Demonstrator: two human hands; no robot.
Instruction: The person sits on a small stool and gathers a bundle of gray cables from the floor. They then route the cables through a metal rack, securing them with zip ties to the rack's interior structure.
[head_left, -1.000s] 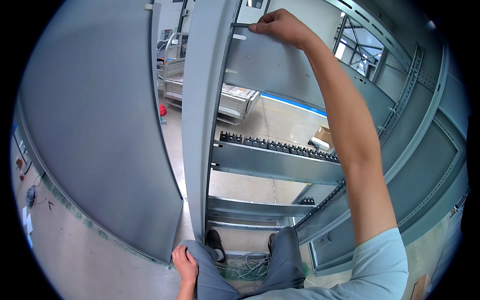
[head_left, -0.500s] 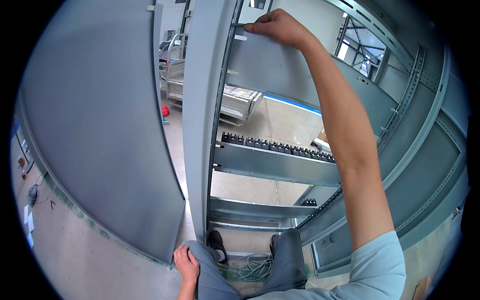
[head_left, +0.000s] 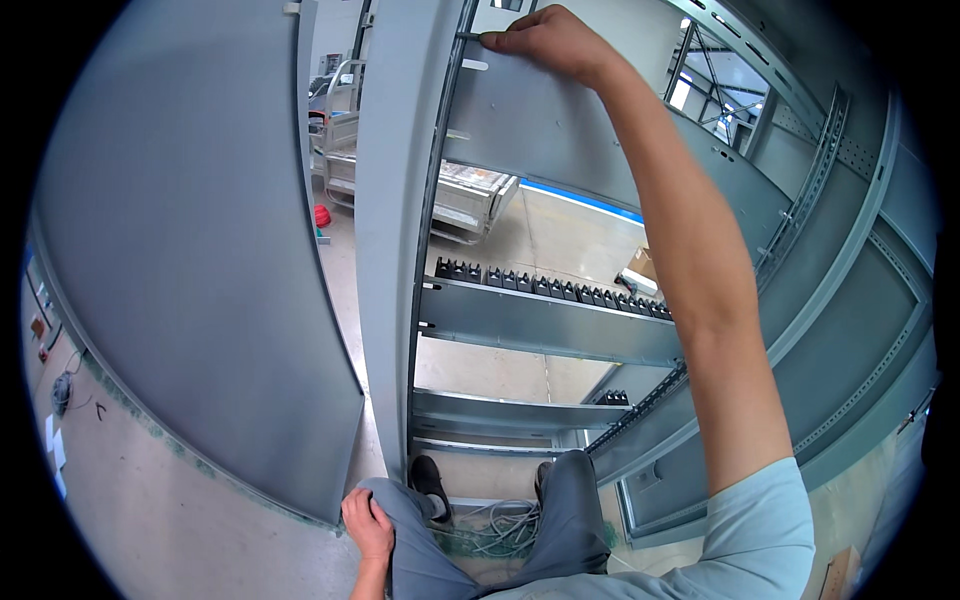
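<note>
My right hand [head_left: 545,42] reaches up to the top left corner of a wide grey metal panel [head_left: 540,120] inside a cabinet frame. Thumb and forefinger are pinched beside the upright post [head_left: 432,190], at the end of a short, thin dark piece that juts from the post. What exactly the fingers grip is too small to make out. The panel has a pale slot just below the fingertips. My left hand [head_left: 368,524] rests over my left knee, fingers laid along the trouser leg, holding nothing.
A big grey door [head_left: 200,250] stands at the left. Lower crossbars [head_left: 550,322] span the frame, one topped with a row of black clip-like holders [head_left: 535,287]. Coiled grey cable [head_left: 508,525] lies by my feet. Behind the frame is a metal cart [head_left: 465,205].
The whole view has shifted slightly, with the frame now a little further left and up. My right hand stays at the panel's corner and my left hand stays on the knee.
</note>
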